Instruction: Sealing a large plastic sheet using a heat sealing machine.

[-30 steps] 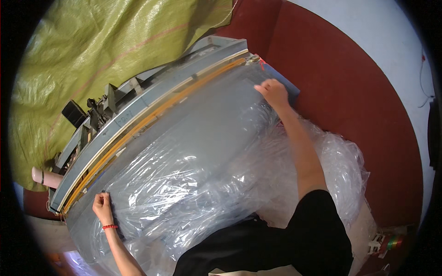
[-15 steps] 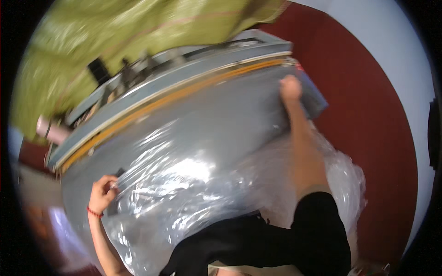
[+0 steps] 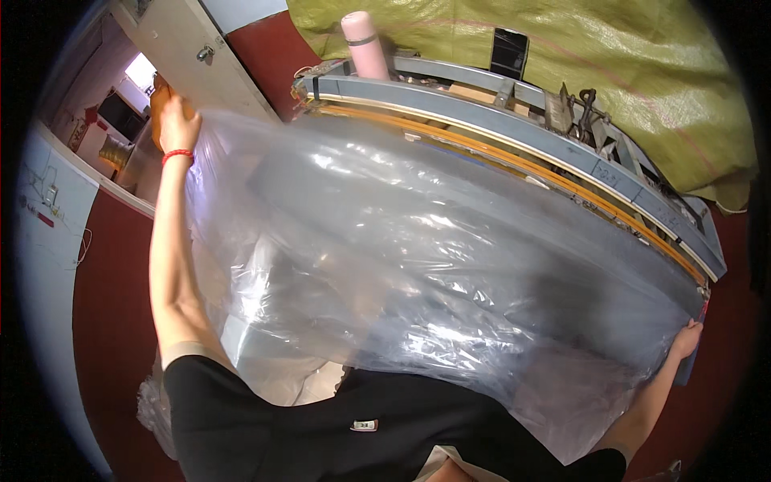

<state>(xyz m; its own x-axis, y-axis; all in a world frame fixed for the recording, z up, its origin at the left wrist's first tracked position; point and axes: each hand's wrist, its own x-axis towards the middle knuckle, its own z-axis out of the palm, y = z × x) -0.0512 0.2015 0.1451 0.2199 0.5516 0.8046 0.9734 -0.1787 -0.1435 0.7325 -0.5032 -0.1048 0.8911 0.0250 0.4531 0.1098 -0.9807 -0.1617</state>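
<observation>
Fingers of the left hand (image 3: 177, 130) are curled closed on a raised edge of clear plastic film (image 3: 434, 249); the right hand's (image 3: 685, 341) pinch its far end, beside the blue-grey metal frame (image 3: 482, 126).

The plastic film (image 3: 401, 241) lies across the worktop (image 3: 554, 205), between the left grip (image 3: 178, 124) and the right grip (image 3: 687, 339) at its right end. Along the worktop's far side runs a frame (image 3: 482, 119), with a bottle (image 3: 366, 50) at its left end, a phone (image 3: 508, 55) near its middle and tools (image 3: 584, 112) farther right (a tarp (image 3: 626, 48) is behind them all). Left of the frame stands a door (image 3: 178, 32).
</observation>
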